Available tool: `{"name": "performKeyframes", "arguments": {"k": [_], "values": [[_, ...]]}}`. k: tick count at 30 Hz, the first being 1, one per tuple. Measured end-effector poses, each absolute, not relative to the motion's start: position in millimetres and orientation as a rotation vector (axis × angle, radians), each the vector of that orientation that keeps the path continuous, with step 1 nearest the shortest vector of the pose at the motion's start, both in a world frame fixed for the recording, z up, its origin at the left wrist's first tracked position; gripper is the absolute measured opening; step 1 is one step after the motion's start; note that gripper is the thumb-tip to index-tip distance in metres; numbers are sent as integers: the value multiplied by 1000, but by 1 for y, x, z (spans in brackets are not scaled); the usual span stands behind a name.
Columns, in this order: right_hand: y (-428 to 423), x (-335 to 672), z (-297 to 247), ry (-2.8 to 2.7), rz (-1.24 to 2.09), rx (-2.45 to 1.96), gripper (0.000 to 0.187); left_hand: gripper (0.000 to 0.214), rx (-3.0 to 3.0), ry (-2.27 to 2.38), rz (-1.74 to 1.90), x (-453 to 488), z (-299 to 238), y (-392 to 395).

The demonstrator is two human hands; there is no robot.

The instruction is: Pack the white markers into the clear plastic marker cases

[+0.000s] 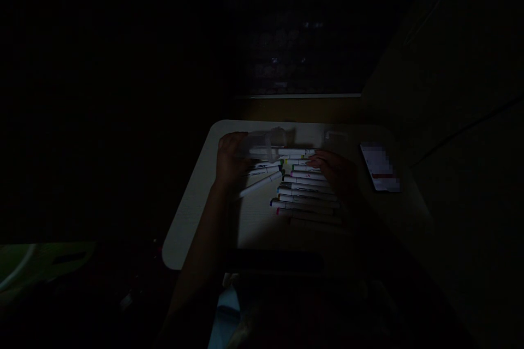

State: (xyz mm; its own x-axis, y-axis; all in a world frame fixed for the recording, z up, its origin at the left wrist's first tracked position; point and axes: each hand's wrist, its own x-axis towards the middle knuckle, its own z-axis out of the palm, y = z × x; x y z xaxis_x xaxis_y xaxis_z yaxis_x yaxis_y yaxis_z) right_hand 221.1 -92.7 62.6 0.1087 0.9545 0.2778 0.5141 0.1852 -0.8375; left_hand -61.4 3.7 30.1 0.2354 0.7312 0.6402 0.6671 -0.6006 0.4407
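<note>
The scene is very dark. Several white marker pens (305,191) with coloured caps lie side by side on a small pale table (192,218). My left hand (229,161) is wrapped round a clear plastic case (266,142) at the far left of the pens, with a few markers sticking out under it. My right hand (338,172) rests on the right ends of the upper markers, its fingers stretched towards them. Whether it grips one is hidden by the dark.
A phone (380,168) with a lit screen lies on the table's right side. A window ledge (298,96) runs behind the table. A pale object (24,264) sits low at the left. Everything else is black.
</note>
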Motion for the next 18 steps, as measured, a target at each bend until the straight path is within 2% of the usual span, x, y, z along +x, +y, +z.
{"name": "performKeyframes", "arguments": {"k": [10, 18], "values": [[-94, 232, 65, -1561, 581, -1472, 30, 68, 2387, 1413, 1324, -62, 28, 5], [-87, 264, 51, -1655, 339, -1570, 26, 64, 2382, 1460, 1301, -62, 30, 4]]}}
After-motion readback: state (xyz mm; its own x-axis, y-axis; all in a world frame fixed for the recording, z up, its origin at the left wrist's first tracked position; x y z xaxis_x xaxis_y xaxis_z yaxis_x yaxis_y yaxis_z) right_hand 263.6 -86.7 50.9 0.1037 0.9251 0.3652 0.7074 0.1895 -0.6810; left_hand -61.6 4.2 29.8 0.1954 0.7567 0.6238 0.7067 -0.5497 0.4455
